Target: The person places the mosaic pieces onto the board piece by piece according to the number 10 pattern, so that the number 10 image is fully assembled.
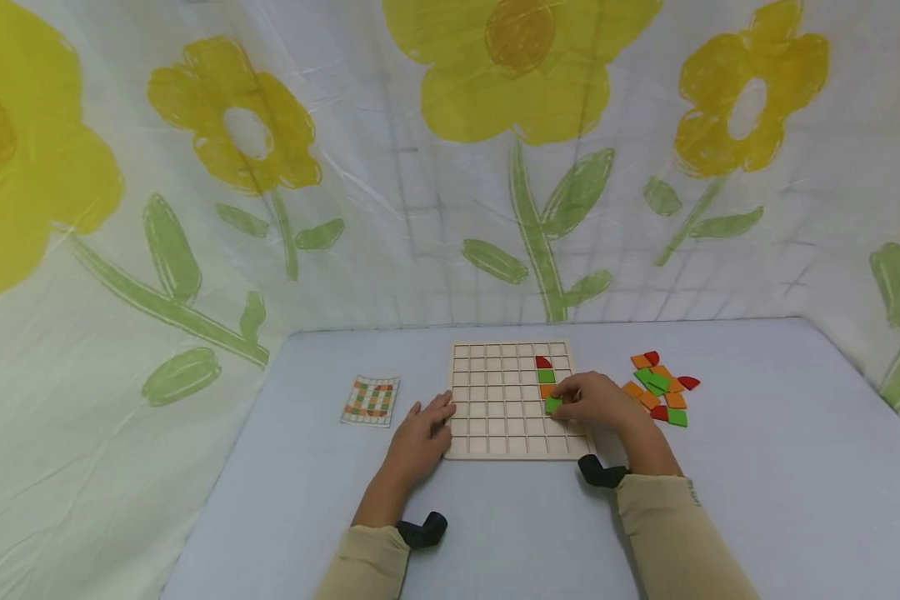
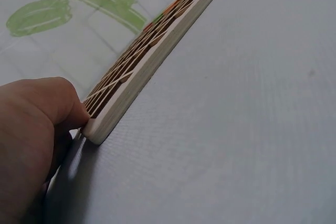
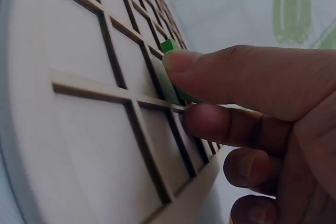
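A pale wooden grid board (image 1: 495, 457) lies flat on the table. My right hand (image 1: 596, 402) pinches a green square tile (image 3: 167, 45) between thumb and forefinger, tilted over a cell toward the board's right side. Above that cell, one column holds a red quarter-round tile (image 1: 543, 362), a green tile (image 1: 545, 377) and an orange tile (image 1: 546, 390), partly covered by my fingers. My left hand (image 1: 418, 440) rests against the board's left edge with loosely extended fingers. In the left wrist view its thumb (image 2: 68, 106) touches the near left corner; the other fingers are mostly hidden.
Right of the board lies a loose pile of orange, green and red tiles (image 1: 675, 400), some overlapping. A small card with a coloured grid pattern (image 1: 371, 402) is on the left. Behind the table (image 1: 525, 525) hangs a white cloth (image 1: 360, 283) with painted yellow flowers.
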The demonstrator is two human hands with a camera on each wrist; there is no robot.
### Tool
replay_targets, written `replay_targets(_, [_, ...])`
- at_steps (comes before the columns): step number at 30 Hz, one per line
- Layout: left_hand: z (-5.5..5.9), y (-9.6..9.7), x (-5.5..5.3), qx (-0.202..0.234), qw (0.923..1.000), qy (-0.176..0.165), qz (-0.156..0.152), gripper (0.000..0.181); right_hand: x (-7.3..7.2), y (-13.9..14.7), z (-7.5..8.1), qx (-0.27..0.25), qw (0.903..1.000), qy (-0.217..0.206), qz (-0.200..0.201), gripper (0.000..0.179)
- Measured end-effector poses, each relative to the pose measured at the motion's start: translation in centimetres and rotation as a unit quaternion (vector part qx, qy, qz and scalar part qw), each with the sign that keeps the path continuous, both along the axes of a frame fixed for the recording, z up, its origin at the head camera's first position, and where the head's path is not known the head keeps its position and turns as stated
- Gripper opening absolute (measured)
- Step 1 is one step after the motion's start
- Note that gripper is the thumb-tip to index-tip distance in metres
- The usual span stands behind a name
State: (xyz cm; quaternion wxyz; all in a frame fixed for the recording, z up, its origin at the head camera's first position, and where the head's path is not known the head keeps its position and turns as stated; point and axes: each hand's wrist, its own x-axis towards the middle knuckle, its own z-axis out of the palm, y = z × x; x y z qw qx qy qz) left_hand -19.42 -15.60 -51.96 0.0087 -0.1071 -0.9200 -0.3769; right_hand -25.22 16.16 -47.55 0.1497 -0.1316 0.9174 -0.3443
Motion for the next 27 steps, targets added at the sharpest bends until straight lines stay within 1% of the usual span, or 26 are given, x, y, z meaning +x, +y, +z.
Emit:
replay_targets(2, [0.0,0.0,0.0,0.0,1.0,-0.001,0.0,0.041,0.1,-0.2,-0.1,0.005,1.0,0.004,0.005,0.028])
replay_targets(7, [0.2,0.1,0.0,0.002,1.0,-0.001,0.002,0.041,0.1,-0.5,-0.3,0.01,0.9999,0.009,-0.002,0.026])
replay_targets(19, [0.4,0.2,0.0,-0.002,0.9999,-0.006,0.012,0.041,-0.2,-0.9,-0.6,0.015,0.9997,0.005,-0.019,0.021])
replay_targets(27, [0.3,0.2,0.0,0.0,0.9999,-0.009,0.01,0.042,-0.2,-0.9,-1.1,0.013,0.9994,0.022,-0.023,0.017])
